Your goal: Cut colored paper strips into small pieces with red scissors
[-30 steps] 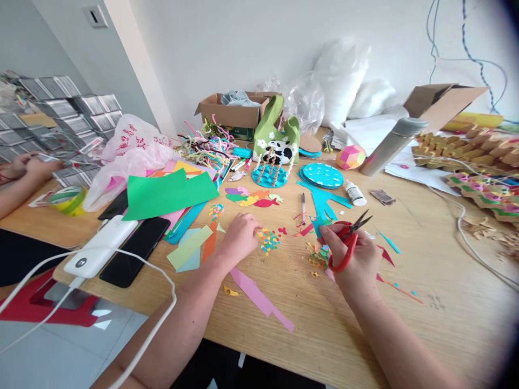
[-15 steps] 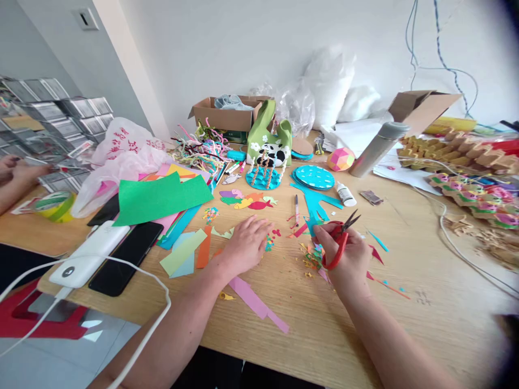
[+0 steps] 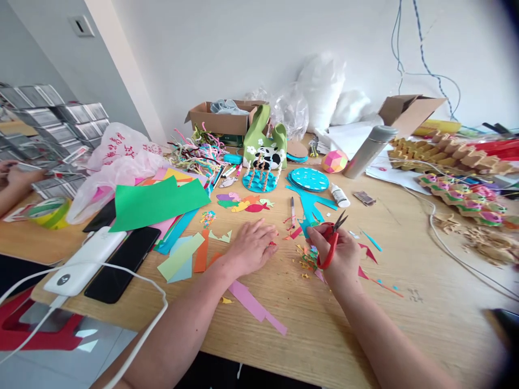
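In your right hand point(image 3: 341, 260), the fingers grasp the red-handled metal scissors point(image 3: 333, 246), blades pointing away from you, just beside small multicoloured paper scraps point(image 3: 306, 258) on the pale wooden worktop point(image 3: 320, 335). Your left hand point(image 3: 252, 249) is palm down, fingers released and extended, near tiny red paper pieces point(image 3: 272, 243).

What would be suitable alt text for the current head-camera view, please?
A person's right hand holds red-handled scissors above a wooden table, while the left hand is palm down near red paper bits. Beyond the hands lie colourful paper fish; green paper lies to the left.
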`<state>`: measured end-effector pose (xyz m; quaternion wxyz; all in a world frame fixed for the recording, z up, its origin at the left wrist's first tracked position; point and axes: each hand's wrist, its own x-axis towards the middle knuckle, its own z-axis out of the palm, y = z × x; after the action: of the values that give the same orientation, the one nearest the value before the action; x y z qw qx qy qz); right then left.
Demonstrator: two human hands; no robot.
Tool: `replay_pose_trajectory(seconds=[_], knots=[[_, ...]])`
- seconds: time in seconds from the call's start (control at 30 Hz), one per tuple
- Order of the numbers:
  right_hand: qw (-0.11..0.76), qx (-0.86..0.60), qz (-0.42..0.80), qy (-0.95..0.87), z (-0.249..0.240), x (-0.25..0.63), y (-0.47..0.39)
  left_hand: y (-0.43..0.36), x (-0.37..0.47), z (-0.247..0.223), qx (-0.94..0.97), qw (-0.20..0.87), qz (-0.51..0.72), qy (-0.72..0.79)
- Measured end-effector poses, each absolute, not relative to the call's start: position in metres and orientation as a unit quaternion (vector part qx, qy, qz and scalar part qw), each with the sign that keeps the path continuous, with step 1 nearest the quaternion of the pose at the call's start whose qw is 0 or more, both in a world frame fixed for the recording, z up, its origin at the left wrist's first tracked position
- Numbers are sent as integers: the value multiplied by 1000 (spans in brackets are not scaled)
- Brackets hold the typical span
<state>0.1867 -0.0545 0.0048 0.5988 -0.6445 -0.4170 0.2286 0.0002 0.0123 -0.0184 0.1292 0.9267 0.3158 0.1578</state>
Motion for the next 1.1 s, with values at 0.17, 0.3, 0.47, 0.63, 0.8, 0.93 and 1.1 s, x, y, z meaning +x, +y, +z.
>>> replay_pose_trajectory(seconds=[0.17, 0.3, 0.47, 0.63, 0.8, 0.93, 1.1], knots=[[594, -651, 227, -415, 3, 186, -52, 10, 6, -22, 935, 151, 124, 297], [610, -637, 242, -404, 4, 185, -52, 16, 3, -16, 916, 176, 198, 302], [606, -641, 237, -407, 6, 189, -53, 34, -11, -16, 814, 259, 346, 388], [608, -643, 232, -404, 5, 191, -52, 39, -16, -24, 859, 199, 333, 333], [614, -642, 236, -394, 9, 190, -52, 37, -17, -28, 901, 156, 256, 315], [606, -652, 227, -394, 12, 190, -52, 35, -20, -23, 911, 129, 233, 316], [597, -657, 233, -396, 8, 192, -51, 34, -23, -18, 911, 129, 207, 332]])
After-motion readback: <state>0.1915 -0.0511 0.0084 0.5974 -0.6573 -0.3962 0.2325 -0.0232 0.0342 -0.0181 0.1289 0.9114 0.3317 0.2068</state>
